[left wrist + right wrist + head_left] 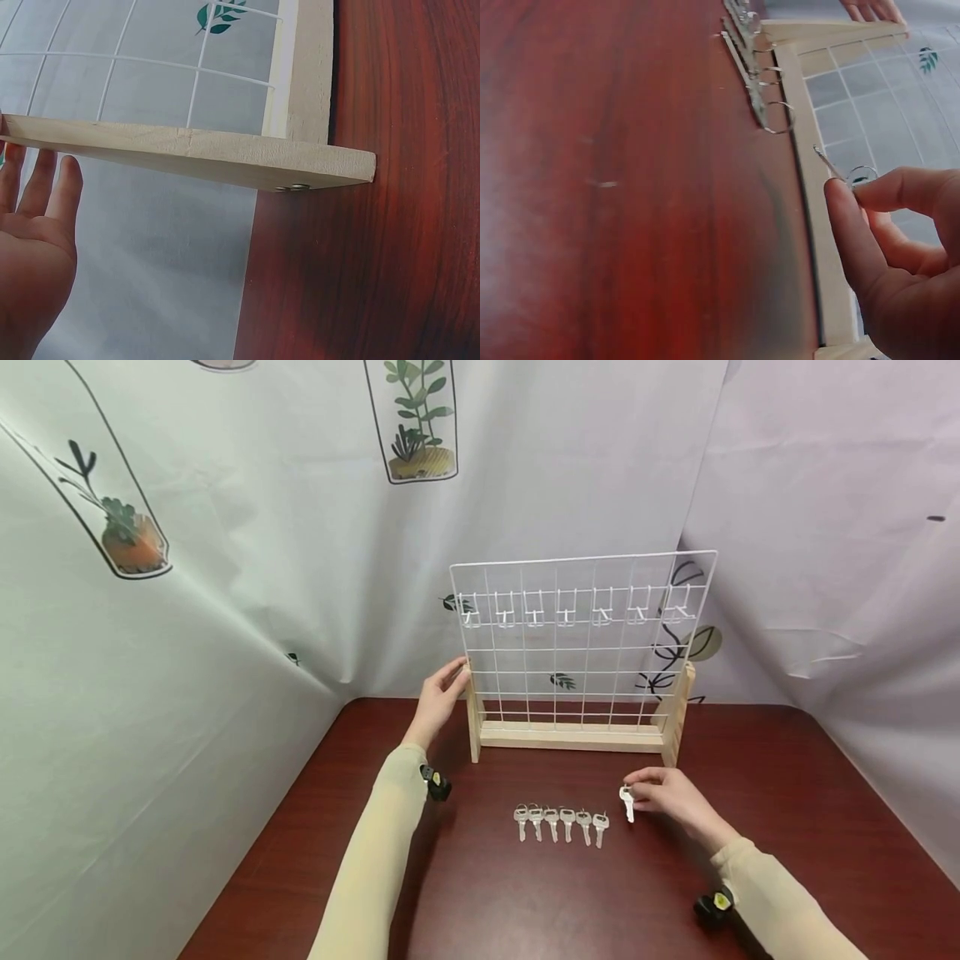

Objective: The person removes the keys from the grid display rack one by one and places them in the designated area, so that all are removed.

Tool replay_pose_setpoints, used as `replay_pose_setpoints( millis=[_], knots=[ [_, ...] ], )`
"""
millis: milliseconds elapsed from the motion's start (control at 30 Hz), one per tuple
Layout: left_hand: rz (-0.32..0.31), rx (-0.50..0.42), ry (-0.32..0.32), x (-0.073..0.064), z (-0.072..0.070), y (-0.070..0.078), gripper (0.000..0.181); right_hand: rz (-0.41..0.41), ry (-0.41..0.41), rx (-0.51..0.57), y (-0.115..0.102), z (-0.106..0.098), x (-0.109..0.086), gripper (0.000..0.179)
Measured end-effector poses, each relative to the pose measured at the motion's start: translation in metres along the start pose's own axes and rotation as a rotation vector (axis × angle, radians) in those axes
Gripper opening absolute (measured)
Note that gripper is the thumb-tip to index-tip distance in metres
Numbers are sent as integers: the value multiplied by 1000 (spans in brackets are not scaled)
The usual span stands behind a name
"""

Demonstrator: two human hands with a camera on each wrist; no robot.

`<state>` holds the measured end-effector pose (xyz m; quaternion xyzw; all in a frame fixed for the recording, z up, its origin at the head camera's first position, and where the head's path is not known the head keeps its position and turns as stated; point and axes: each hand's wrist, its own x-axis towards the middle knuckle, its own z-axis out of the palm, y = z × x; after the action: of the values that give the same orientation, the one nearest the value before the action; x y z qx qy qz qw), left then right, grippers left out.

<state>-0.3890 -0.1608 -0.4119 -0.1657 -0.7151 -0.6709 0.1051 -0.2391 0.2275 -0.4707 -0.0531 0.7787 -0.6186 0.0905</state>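
My right hand pinches a silver key between thumb and forefinger, lifted off the table. In the right wrist view the key's small ring shows beside the fingertips. A row of several silver keys, each with a ring, lies to the left of that hand. My left hand holds the top of the left wooden post of a white wire grid rack. The left wrist view shows its fingers against the post's outer side; part of the grip is out of frame.
Several white wire hooks hang in a row across the upper grid. A wooden crossbar joins the two posts at the bottom, on a dark red table. Pale printed cloth hangs behind and along the sides.
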Motion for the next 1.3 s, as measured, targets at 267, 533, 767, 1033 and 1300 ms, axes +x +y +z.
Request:
replay_pose_setpoints(
  millis=[267, 533, 767, 1033, 1300],
  knots=[
    [3, 15, 9, -1, 1, 1, 46, -1, -38, -59, 10, 5, -5, 27],
    [15, 27, 3, 2, 2, 4, 46, 5, 10, -140, 14, 10, -7, 22],
    [16, 20, 0, 0, 0, 1, 47, 7, 6, -299, 8, 13, -6, 14],
    [6, 9, -2, 1, -2, 1, 51, 10, 9, -400, 4, 12, -3, 9],
    [-13, -2, -34, -4, 0, 12, 47, 56, 14, -405, 4, 11, -3, 9]
  ],
)
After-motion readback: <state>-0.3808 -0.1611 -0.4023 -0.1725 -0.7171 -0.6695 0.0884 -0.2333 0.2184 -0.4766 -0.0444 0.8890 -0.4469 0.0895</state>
